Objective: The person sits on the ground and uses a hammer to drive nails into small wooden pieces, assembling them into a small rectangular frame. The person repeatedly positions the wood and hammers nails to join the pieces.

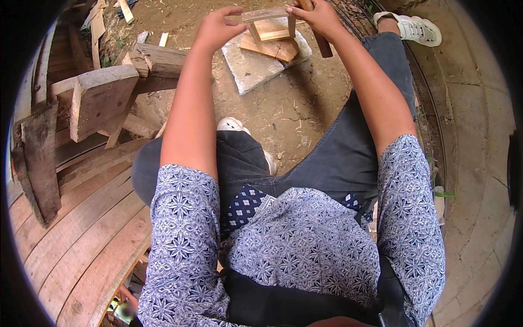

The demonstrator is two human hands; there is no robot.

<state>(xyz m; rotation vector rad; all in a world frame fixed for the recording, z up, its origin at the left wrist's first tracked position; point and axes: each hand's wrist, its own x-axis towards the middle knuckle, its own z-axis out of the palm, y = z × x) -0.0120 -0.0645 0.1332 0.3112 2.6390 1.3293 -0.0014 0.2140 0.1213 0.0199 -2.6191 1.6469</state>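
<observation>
Fingers (233, 11) of the left hand (217, 27) stand apart from its thumb around the left end of a small, pale-brown rectangular wooden frame (267, 14); contact cannot be told. The right hand (321, 20) clasps a dark-brown wooden bar (322, 44), its fingertips at the frame's right end. Far left sit brown wooden planks (92, 240); below the frame, a tan angular wooden board (286, 52) lies on a grey-white stone slab (245, 73) over brown dirt (272, 117); right, grey-tan concrete paving (474, 136).

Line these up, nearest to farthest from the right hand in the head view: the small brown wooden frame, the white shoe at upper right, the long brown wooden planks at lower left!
1. Small brown wooden frame: just left of the right hand.
2. White shoe: upper right.
3. Long brown wooden planks: lower left.
</observation>
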